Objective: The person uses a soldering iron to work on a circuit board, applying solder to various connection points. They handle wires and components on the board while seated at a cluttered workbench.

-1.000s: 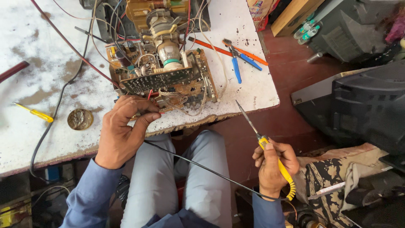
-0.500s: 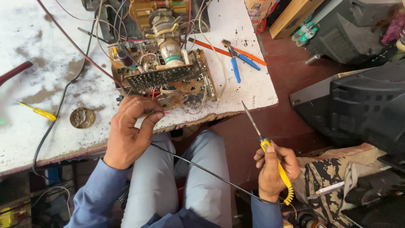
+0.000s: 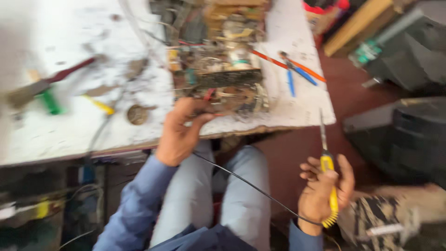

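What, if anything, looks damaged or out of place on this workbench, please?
The white benchtop is stained, and its front edge looks chipped near the left hand. The circuit board assembly sits bare among loose wires. The picture is blurred, so finer damage cannot be judged.

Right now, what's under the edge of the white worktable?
Under the white worktable show grey-trousered knees and a thin black cord running to the yellow-handled soldering iron. Further back is dark and blurred.

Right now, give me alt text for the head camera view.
A seated person's left hand grips the near edge of an exposed circuit board on a white workbench, while the right hand holds a yellow-handled soldering iron off the bench, tip up. The picture is motion-blurred.
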